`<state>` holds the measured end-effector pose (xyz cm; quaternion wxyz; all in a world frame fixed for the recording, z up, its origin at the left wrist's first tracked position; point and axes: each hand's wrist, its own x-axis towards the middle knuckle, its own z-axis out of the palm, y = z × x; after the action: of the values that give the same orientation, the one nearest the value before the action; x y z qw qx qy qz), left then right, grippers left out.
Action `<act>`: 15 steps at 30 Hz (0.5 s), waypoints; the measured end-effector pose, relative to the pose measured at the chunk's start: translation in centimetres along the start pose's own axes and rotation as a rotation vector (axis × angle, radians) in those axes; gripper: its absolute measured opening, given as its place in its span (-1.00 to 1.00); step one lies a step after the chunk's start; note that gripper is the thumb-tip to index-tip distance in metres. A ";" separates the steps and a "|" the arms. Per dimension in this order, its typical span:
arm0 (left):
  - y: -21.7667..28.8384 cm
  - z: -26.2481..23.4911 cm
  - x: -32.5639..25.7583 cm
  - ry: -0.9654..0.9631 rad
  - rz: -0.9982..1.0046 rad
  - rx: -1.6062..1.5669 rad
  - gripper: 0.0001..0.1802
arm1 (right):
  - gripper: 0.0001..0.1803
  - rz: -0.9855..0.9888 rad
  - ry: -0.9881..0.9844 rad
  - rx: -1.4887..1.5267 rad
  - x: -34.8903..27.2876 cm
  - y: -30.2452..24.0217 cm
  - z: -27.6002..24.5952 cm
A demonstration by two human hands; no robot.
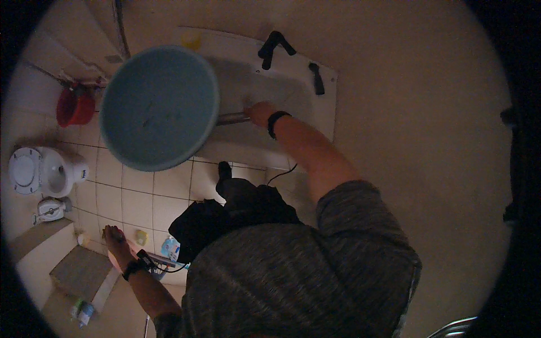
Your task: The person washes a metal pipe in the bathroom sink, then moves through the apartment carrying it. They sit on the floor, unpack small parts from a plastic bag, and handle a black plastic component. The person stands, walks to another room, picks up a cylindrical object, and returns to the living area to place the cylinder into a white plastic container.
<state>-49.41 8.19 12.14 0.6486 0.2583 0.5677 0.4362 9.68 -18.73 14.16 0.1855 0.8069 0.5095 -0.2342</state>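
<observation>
Right hand fingers clamp the pan handle; blue basin just left, perhaps overlapping.

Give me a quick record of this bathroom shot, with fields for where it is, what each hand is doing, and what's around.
place: tiled bathroom, dim light
right hand: grips the metal handle of a large blue basin, held over the white sink
left hand: lowered near the floor, grasp unclear
nearby: white toilet, red bucket, black taps
</observation>
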 end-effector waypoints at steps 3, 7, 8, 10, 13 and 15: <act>-0.8 0.0 0.2 0.054 -0.079 -0.011 -0.88 | -0.69 0.011 0.019 -0.051 -0.2 2.3 0.5; -2.0 -1.7 0.6 -0.164 -0.118 0.008 -0.84 | -0.71 0.106 0.017 -0.161 0.5 5.7 0.8; -2.3 -2.3 0.5 -0.097 -0.107 0.050 -0.85 | -0.73 0.118 0.016 -0.179 0.4 6.6 0.5; -3.5 -2.9 0.7 -0.042 -0.085 0.034 -0.85 | -0.74 0.142 -0.007 -0.199 0.4 8.1 0.3; -4.7 -3.4 2.3 -0.073 -0.079 -0.082 -0.86 | -0.76 0.172 -0.030 -0.327 -0.1 9.6 -0.6; -5.2 -4.1 3.1 -0.068 -0.093 -0.050 -0.87 | -0.76 0.205 0.008 -0.381 -0.2 10.0 -1.0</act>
<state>-51.98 7.66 5.36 0.6933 0.2300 0.5458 0.4105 18.88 -22.49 15.70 0.3554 0.8057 0.4607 -0.1105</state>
